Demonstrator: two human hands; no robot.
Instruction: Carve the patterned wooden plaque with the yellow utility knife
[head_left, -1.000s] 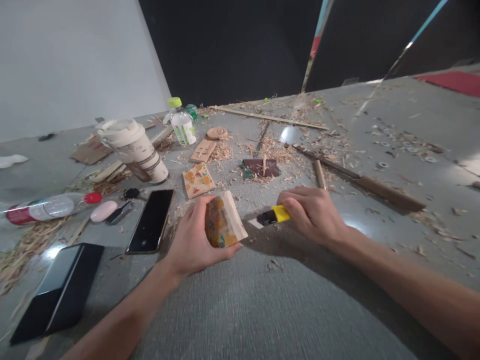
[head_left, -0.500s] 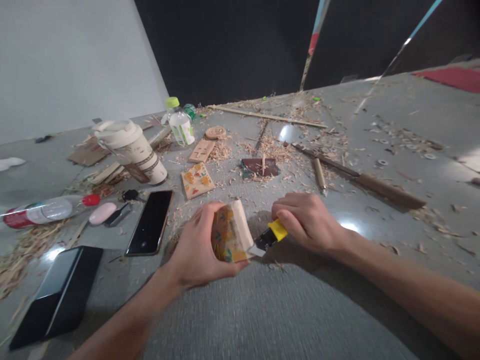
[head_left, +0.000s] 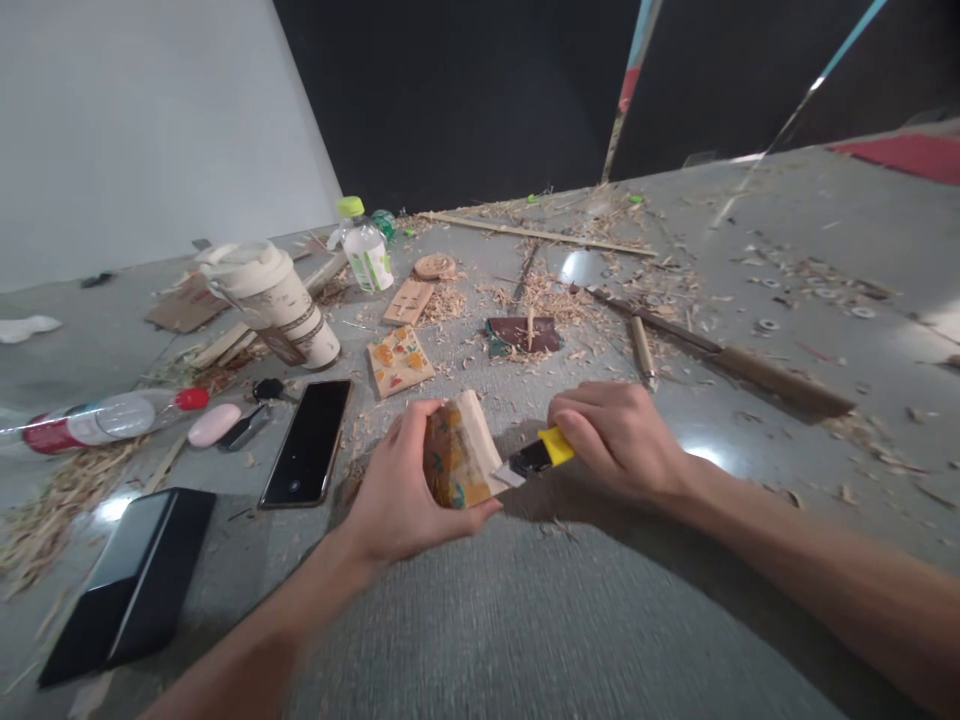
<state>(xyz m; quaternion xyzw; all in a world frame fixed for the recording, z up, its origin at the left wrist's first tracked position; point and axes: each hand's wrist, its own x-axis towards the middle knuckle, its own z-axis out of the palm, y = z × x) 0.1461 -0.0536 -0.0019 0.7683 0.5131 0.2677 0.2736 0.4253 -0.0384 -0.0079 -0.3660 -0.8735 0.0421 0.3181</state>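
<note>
A small wooden block (head_left: 459,456) with orange and green painted patterns is gripped in my left hand (head_left: 401,485), its pale bare edge facing right. My right hand (head_left: 619,435) is wrapped around a yellow and black utility knife (head_left: 541,455). The knife's blade meets the lower part of the block's pale edge. My left thumb runs beneath the block, close to the blade. Beyond my hands lie a painted wooden square (head_left: 400,361), a plain wooden piece with carved marks (head_left: 409,301) and a round wooden piece (head_left: 435,266).
On the left are a phone (head_left: 307,443), a black folded case (head_left: 131,585), a tilted cup (head_left: 274,305) and a lying bottle (head_left: 112,420). A long-handled tool (head_left: 780,380) lies right, beside a short wooden-handled tool (head_left: 642,350). Shavings (head_left: 555,290) litter the surface.
The knife blade has moved slightly up and left along the block's pale edge. The block has tilted a little in my left hand. The whole view has shifted slightly.
</note>
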